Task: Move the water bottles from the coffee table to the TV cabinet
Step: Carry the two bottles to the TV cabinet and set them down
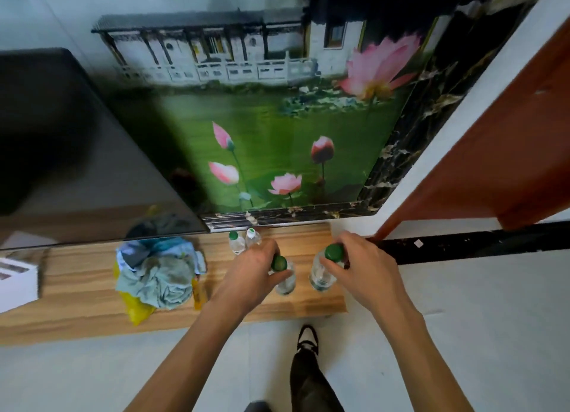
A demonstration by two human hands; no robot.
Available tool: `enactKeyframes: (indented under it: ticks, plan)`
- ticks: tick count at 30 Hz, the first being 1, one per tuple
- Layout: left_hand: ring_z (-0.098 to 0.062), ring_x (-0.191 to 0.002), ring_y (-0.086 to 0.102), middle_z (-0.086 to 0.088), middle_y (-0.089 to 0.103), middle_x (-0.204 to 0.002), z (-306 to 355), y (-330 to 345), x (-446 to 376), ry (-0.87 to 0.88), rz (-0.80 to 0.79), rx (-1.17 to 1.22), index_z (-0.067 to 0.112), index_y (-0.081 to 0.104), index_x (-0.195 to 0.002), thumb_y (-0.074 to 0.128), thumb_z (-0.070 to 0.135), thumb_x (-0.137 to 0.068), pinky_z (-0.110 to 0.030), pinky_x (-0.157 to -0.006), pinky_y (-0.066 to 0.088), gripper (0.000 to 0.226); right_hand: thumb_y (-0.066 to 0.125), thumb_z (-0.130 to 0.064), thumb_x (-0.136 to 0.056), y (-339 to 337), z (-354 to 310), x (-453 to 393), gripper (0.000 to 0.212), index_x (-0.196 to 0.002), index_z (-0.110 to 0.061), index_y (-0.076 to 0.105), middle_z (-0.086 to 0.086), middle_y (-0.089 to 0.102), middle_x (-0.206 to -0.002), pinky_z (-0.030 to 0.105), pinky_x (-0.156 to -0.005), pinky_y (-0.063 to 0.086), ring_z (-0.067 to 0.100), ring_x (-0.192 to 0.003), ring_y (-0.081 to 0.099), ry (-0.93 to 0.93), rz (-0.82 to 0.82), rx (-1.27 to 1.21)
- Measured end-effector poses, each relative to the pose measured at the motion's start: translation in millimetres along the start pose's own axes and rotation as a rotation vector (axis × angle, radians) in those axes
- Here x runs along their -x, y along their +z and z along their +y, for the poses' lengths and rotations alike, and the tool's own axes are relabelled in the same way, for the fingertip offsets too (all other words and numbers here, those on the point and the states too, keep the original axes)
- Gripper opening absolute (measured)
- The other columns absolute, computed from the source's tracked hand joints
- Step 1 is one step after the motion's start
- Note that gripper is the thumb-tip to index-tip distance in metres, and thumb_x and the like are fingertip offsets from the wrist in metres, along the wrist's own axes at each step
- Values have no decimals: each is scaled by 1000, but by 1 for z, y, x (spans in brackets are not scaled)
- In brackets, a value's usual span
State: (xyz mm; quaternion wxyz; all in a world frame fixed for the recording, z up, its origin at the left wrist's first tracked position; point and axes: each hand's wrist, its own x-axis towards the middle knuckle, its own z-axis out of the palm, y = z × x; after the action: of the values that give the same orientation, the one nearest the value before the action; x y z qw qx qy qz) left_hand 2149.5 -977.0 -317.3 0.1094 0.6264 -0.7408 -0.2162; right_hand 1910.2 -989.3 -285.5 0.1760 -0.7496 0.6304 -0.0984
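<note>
My left hand (251, 271) grips the neck of a clear water bottle with a green cap (285, 283), upright over the wooden TV cabinet top (302, 240). My right hand (362, 263) holds a second green-capped bottle (320, 277) by its top, just to the right of the first. Whether either base touches the wood I cannot tell. Two more small bottles, one green-capped (235, 242) and one white-capped (253, 238), stand at the back of the cabinet near the wall. The coffee table is out of view.
A pile of blue-grey cloth on a yellow bag (160, 276) lies left of the bottles. A white box (17, 283) sits at the far left. The dark TV screen (77, 152) hangs above. The cabinet's right end (340, 297) is near a brown door (493, 152). My leg and shoe (307, 365) stand on the pale floor.
</note>
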Motion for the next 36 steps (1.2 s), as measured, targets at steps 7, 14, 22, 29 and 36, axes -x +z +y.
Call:
enactKeyframes:
  ticks: [7,14,22,29,36]
  plan:
    - [-26,-90,63,-4,66,-98,-31,28,-65,-120,-81,-59,19,55,-103,72,42,-93,-41,-75,52,31,63,-60,-88,49,29,-85,29,-99,-39,47,-16,61,-97,28,-62,42,10,-86,63,-6,-134,-26]
    - [-29,-97,62,-5,67,-106,-84,69,-118,-143,-82,-97,15,60,-107,74,35,-91,-38,-71,49,29,68,-52,-88,116,41,-139,29,-104,-34,52,-13,63,-102,32,-68,53,13,-88,65,-5,-175,-73]
    - [-27,-103,56,0,70,-110,-153,140,-160,-111,-21,-190,18,66,-112,75,40,-90,-37,-81,42,32,68,-47,-91,214,63,-196,33,-117,-30,55,-9,65,-113,27,-69,44,15,-97,66,-29,-221,1]
    - [-29,-93,60,-3,70,-99,-190,177,-187,49,6,-300,17,67,-104,79,36,-85,-40,-78,44,30,71,-39,-91,271,82,-231,31,-117,-28,58,-9,62,-113,27,-68,43,16,-97,65,-107,-222,20]
    - [-29,-103,57,-4,69,-108,-217,210,-214,66,-29,-351,16,65,-113,69,39,-93,-40,-85,40,31,66,-40,-93,314,85,-250,34,-124,-28,57,-8,60,-126,22,-69,37,14,-105,65,-162,-251,49]
